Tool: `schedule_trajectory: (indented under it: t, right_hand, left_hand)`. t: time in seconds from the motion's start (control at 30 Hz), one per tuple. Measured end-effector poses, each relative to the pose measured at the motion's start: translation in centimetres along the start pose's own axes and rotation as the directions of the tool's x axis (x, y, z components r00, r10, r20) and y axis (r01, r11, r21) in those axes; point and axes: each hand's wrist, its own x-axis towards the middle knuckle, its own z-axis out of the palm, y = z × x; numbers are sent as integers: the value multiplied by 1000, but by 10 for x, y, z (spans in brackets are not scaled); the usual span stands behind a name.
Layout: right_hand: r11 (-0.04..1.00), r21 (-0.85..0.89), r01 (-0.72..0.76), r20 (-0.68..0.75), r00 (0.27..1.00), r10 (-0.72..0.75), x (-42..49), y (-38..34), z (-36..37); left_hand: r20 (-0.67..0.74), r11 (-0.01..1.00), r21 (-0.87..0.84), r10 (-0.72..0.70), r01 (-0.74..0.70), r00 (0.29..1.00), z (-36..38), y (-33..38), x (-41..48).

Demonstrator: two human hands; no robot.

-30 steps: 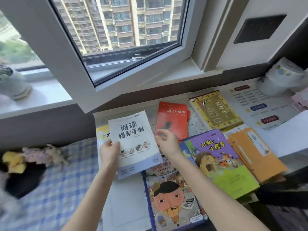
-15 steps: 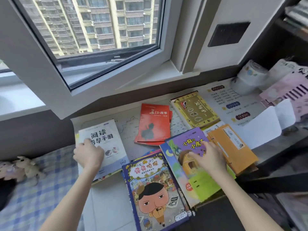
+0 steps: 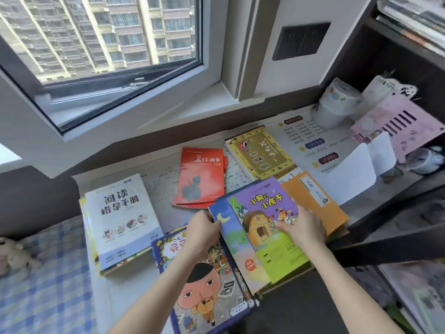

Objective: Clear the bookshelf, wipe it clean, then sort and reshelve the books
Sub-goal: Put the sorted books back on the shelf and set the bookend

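The purple picture book (image 3: 262, 208) lies tilted on top of a blue moon book (image 3: 224, 221), the two fanned out at the front right of the table (image 3: 159, 189), overlapping an orange book (image 3: 313, 201) on the right and a cartoon-face book (image 3: 207, 285) on the left. The left hand (image 3: 204, 229) grips the blue moon book's left edge with its fingers curled round it. The right hand (image 3: 304, 229) rests at the purple book's right side, thumb laid on the cover. Its other fingers are hidden behind the back of the hand, so I cannot tell whether they hook under the edge. This looks like squaring up or lifting one sorted pile. To do it well, draw both edges inward so the covers align before lifting, and keep the pile flat so the slick top book does not slide off. Further out lie a red book (image 3: 201, 177), a yellow book (image 3: 262, 153) and a white reading guide (image 3: 120, 218), with the dark bookshelf (image 3: 385, 68) at far right.
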Motion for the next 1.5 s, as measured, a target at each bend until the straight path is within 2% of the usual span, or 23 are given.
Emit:
schedule_trajectory:
  t: [0.1, 0.2, 0.27, 0.33, 0.37, 0.43, 0.53, 0.6, 0.63, 0.7, 0.77, 0.83, 0.87, 0.93, 1.0, 1.03, 1.1, 1.17, 1.23, 1.3, 1.33, 1.43, 1.5]
  right_hand:
    - [969, 243, 46, -146, 989, -10, 6, 12, -16]
    - [854, 484, 193, -255, 964, -73, 15, 27, -34]
    - [740, 631, 232, -227, 968, -110, 19, 28, -42]
    - [659, 732, 170, -107, 985, -136, 15, 19, -37]
    - [655, 745, 125, -36, 988, -148, 12, 15, -27]
    - [719, 692, 59, 56, 989, -135, 1, 10, 0]
    - [843, 529, 94, 29, 991, -129, -9, 14, 29]
    - [884, 447, 139, -28, 990, -141, -13, 10, 26]
    - [902, 402, 159, -44, 987, -154, -14, 7, 23]
    - [900, 399, 178, -72, 984, -163, -13, 2, 18]
    - [808, 584, 80, 29, 992, -120, -10, -3, 7]
    - [590, 803, -83, 191, 974, -124, -8, -7, -16]
    - [518, 851, -86, 210, 960, -186, -8, -11, -30]
    - [443, 895, 49, 97, 949, -301, -8, -18, -56]
    - [394, 892, 221, -114, 954, -276, -10, -30, -83]
    - [437, 839, 323, -242, 942, -231, -10, -33, -93]
    - [603, 605, 521, -523, 830, -193, -14, -38, -114]
    - [681, 435, 589, -670, 717, -193, -18, -35, -133]
    - [661, 447, 603, -677, 711, -191, -16, -27, -145]
    - [620, 549, 560, -598, 782, -177, -8, -17, -147]
    - [611, 592, 526, -554, 816, -167, -4, -11, -145]
    - [621, 652, 436, -437, 885, -163, 4, 3, -132]
    - [589, 721, 365, -319, 929, -185, 6, 8, -120]
  left_hand:
    - [17, 994, -96, -45, 47, 999, 1, 2, -3]
    - [30, 982, -159, -99, 102, 995, 2, 8, -4]
    - [4, 968, -229, -102, 100, 995, 5, 14, -6]
    - [-21, 938, -337, -88, 76, 996, 12, 20, -11]
    - [-31, 922, -380, -97, 78, 995, 17, 22, -15]
    - [-38, 871, -487, -97, 66, 995, 27, 22, -20]
    - [80, 685, -718, -97, 125, 992, 29, 25, -29]
    - [180, 595, -776, -107, 208, 978, 29, 28, -32]
    - [181, 608, -766, -108, 209, 977, 28, 31, -34]
    - [75, 675, -728, -95, 120, 993, 27, 39, -39]
    - [22, 660, -750, -49, 48, 999, 25, 49, -44]
    - [52, 549, -836, 30, 27, 998, 17, 65, -46]
    - [67, 496, -868, 72, 23, 995, 10, 76, -44]
    - [110, 444, -895, 125, 43, 986, -6, 100, -33]
    - [116, 490, -872, 177, 15, 977, -25, 119, -16]
    - [87, 561, -827, 189, -35, 978, -31, 122, -6]
    - [-10, 794, -590, 175, -147, 984, -38, 114, 14]
    - [-94, 963, -240, 99, -119, 991, -37, 97, 20]
    - [-41, 998, 16, 54, -53, 998, -27, 74, 22]
    - [60, 972, 230, 36, -49, 998, -13, 56, 23]
    - [91, 960, 271, 41, -64, 995, -8, 49, 26]
    - [72, 974, 219, 38, -53, 997, -1, 39, 33]
    - [-11, 993, 110, 47, -45, 999, -1, 40, 32]
